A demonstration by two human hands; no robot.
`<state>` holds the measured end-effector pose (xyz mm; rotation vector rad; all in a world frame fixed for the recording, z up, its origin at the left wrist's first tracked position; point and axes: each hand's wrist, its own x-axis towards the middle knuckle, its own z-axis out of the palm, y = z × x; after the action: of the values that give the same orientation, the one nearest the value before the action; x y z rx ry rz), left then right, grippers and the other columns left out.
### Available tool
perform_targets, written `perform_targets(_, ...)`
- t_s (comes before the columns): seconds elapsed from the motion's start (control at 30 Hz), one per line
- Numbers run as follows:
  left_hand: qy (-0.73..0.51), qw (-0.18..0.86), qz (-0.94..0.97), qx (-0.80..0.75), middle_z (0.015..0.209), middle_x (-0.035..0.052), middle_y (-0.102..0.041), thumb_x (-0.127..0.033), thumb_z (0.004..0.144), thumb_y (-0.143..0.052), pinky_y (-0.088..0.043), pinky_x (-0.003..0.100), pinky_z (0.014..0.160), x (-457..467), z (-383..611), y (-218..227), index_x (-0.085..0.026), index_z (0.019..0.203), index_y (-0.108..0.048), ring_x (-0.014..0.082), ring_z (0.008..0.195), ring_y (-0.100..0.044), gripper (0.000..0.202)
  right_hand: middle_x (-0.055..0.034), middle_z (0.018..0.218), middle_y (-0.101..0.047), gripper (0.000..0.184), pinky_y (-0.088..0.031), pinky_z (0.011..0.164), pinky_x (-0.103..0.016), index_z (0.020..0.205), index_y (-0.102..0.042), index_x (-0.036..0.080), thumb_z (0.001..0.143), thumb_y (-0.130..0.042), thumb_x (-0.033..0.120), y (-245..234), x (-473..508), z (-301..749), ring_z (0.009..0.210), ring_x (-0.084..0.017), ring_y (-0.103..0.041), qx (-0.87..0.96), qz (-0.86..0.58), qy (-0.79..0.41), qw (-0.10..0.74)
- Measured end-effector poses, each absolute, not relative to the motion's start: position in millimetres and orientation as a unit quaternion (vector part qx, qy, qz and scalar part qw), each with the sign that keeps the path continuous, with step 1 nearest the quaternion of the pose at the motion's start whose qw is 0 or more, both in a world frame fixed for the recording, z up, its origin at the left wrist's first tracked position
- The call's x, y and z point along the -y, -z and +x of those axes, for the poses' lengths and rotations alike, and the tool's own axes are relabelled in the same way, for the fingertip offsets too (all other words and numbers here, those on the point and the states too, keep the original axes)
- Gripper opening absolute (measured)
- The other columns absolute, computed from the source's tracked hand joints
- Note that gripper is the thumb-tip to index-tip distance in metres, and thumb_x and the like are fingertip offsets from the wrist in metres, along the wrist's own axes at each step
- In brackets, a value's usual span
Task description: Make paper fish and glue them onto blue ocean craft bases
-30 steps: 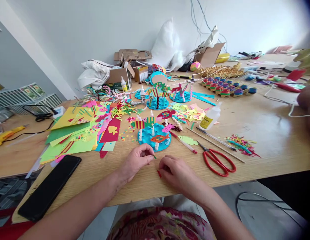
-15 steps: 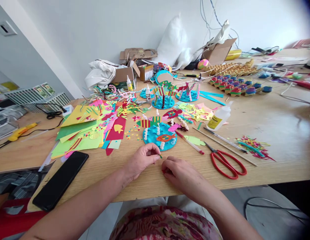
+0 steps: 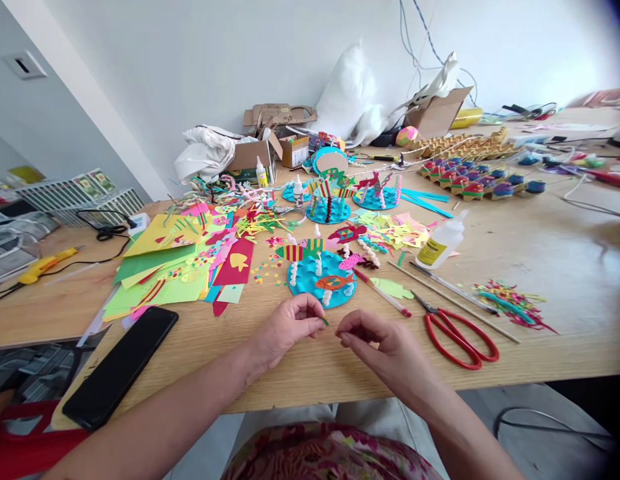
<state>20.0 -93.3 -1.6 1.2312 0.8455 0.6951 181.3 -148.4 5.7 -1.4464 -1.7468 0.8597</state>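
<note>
I had the green scrap [image 3: 325, 321] nipped between the thumb and forefinger of my left hand [image 3: 293, 327]; it was just above the table [image 3: 580, 280], near the close rim of the blue disc [image 3: 303, 280]; its free tip poked out towards my right hand [image 3: 385, 340], its short long axis sloping rightward and a little towards me, the rest hidden by my fingers. My right hand was apart from it, thumb and forefinger brought together; whether they gripped anything, I could not tell. On the disc, the orange fish [image 3: 335, 282] lay lengthwise left to right, head to the left; beyond my right hand lay the red pen [image 3: 383, 293]; to the right were the scissors [image 3: 463, 340], blades pointing away and leftward; the phone [image 3: 121, 367] lay left of my left forearm.
</note>
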Motion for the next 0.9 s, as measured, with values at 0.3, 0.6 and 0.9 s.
perform_targets(0.3, -0.316, 0.722, 0.507, -0.349, 0.068, -0.0025, -0.051, -0.017, 0.066, -0.063, -0.036, 0.020, 0.057, 94.2, 17.6, 3.3, -0.015, 0.074, -0.055, 0.0079, 0.063, -0.047, 0.011, -0.0014, 0.067, -0.059, 0.006, -0.043, 0.055, -0.024, 0.072, -0.056, 0.019, 0.072, -0.051, 0.023, -0.4, 143.9, 170.6, 0.061, -0.013, -0.054, 0.600, -0.539, -0.350, 0.476)
perform_targets(0.6, -0.324, 0.703, 0.524, -0.357, 0.065, -0.0024, -0.051, -0.021, 0.066, -0.063, -0.037, 0.020, 0.056, 94.2, 19.2, 4.2, -0.015, 0.073, -0.053, 0.0081, 0.061, -0.047, 0.014, 0.0001, 0.071, -0.056, 0.016, -0.046, 0.056, -0.023, 0.089, -0.047, 0.021, 0.074, -0.051, 0.019, 6.8, 140.5, 169.8, 0.063, -0.012, -0.055, 0.606, -0.503, -0.359, 0.500)
perform_targets(0.9, -0.324, 0.660, 0.561, -0.380, 0.065, -0.0026, -0.051, -0.021, 0.067, -0.059, -0.038, 0.021, 0.058, 93.7, 22.1, 3.0, -0.015, 0.074, -0.054, 0.0092, 0.064, -0.046, 0.010, 0.0010, 0.069, -0.059, 0.043, -0.043, 0.053, -0.023, 0.117, -0.037, 0.020, 0.075, -0.043, 0.012, -1.1, 141.3, 167.7, 0.056, -0.012, -0.054, 0.727, -0.537, -0.170, 0.393)
